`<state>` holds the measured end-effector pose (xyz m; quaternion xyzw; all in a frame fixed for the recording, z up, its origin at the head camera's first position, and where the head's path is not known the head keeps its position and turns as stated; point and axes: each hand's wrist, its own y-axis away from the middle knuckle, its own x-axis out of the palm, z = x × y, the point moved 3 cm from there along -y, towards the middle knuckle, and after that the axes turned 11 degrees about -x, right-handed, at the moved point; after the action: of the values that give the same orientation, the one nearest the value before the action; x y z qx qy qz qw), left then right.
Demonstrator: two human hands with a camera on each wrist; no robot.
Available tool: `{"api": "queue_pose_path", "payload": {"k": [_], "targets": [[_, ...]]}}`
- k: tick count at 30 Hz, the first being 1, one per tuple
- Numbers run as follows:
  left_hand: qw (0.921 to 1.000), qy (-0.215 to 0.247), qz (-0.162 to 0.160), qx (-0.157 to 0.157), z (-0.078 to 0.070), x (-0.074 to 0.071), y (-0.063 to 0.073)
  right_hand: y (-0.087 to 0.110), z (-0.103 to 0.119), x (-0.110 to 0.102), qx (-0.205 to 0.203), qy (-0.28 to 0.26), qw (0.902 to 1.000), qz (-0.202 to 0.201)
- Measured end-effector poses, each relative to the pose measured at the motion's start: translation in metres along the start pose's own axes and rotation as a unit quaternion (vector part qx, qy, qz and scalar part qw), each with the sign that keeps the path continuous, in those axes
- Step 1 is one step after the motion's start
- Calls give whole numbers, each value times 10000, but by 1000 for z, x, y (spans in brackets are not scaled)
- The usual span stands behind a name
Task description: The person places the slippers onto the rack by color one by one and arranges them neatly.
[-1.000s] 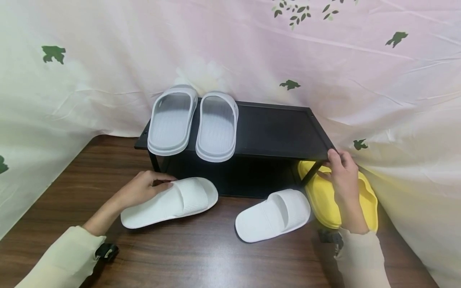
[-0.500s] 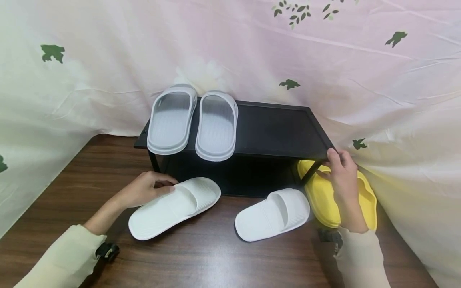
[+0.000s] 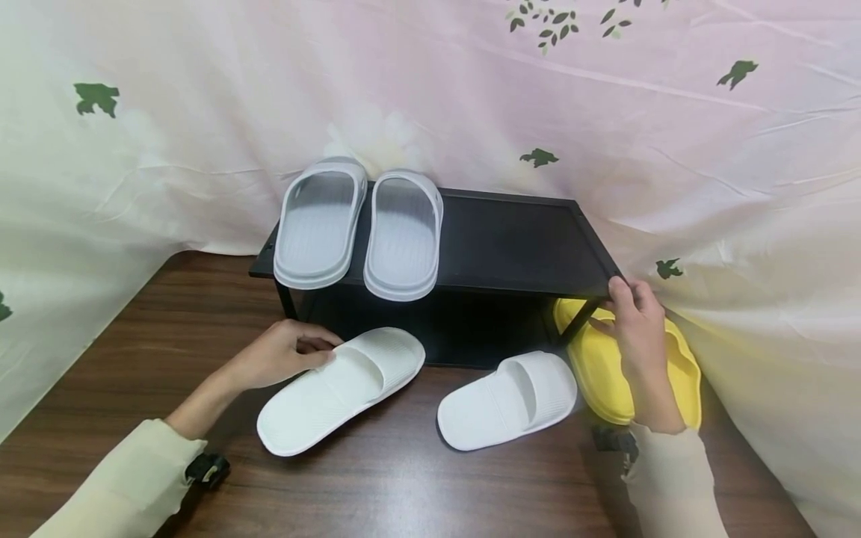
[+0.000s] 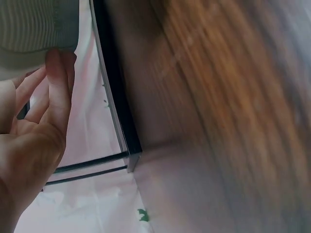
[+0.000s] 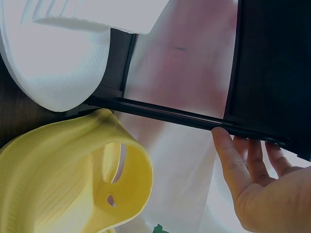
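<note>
My left hand [image 3: 282, 357] pinches a white slide slipper [image 3: 316, 407] by its far side edge, thumb on the footbed. In the left wrist view its ribbed surface [image 4: 39, 26] shows above the fingertips [image 4: 57, 60]. The toe points toward the lower opening of a black two-tier shoe rack [image 3: 511, 239]. My right hand [image 3: 635, 321] grips the front right corner of the rack's top; the right wrist view shows its fingers [image 5: 228, 155] against the black bar. A second white slide slipper [image 3: 477, 418] lies on the wooden surface before the rack.
Two grey clogs, one left [image 3: 316, 232] and one right [image 3: 403, 243], stand on the rack's top left half. Yellow footwear [image 3: 602, 377] lies at the rack's right side, partly behind my right forearm. A patterned cloth [image 3: 430, 97] hangs behind. Brown wood surface [image 3: 377, 493] lies in front.
My left hand has shifted slightly right with the white slipper. The slipper's heel has swung toward me and rightward, its toe farther right. My right hand has kept its hold on the rack.
</note>
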<state>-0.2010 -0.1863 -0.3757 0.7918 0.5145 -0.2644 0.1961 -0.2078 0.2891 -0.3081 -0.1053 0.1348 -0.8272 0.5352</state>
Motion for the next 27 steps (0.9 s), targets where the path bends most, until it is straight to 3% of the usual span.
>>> {"api": "queue_pose_path", "payload": {"k": [7, 19, 27], "targets": [[9989, 453, 145, -45, -6, 2, 0, 0, 0, 0, -17, 0, 10000, 5], [9982, 567, -200, 67, -23, 10, -1, -2, -1, 0, 34, 85, 10000, 26], [9969, 697, -185, 299, -38, 19, -2, -2, 0, 0, 23, 84, 10000, 40]]}}
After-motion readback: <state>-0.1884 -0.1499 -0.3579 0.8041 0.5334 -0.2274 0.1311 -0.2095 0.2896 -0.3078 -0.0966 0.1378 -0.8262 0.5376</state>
